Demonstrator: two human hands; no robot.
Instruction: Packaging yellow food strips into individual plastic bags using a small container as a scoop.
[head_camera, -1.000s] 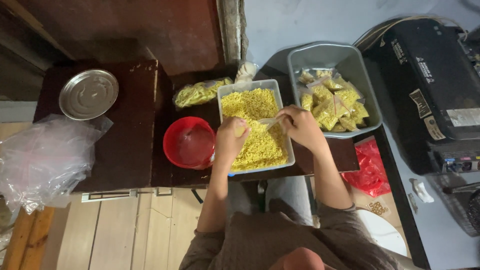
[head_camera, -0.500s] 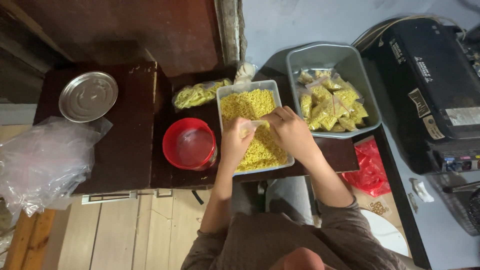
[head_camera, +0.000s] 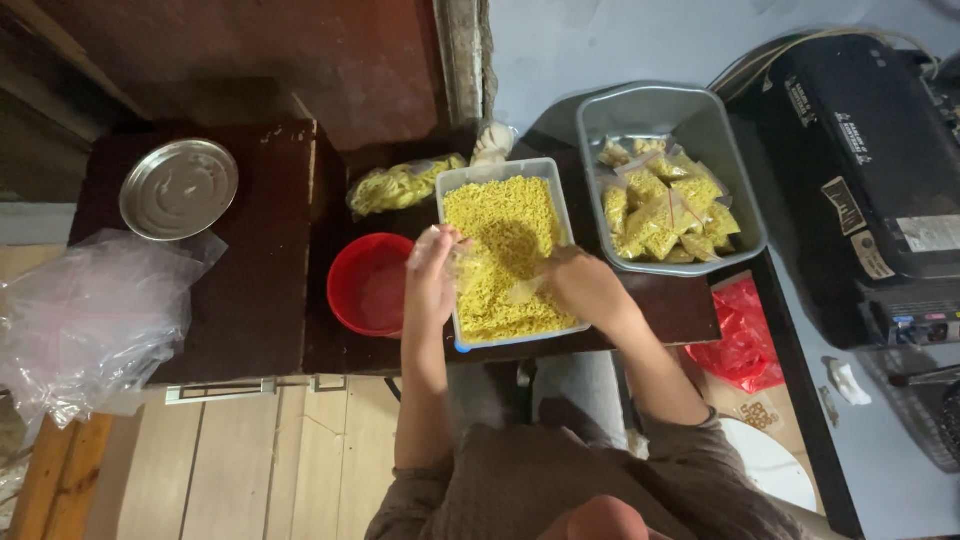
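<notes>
Over the clear tub (head_camera: 560, 215) of yellow snack mix on the dark worktop (head_camera: 260, 300), the left hand (head_camera: 432, 275) pinches a small clear bag (head_camera: 462, 262) in its grip, while the right hand (head_camera: 585, 290), just right of it, cups down into the mix, its grip hidden.

We see bare dark tabletop (head_camera: 250, 300) at centre left; the red bowl (head_camera: 368, 285) and grey tub (head_camera: 668, 110) flank the noodle tray (head_camera: 505, 255).
</notes>
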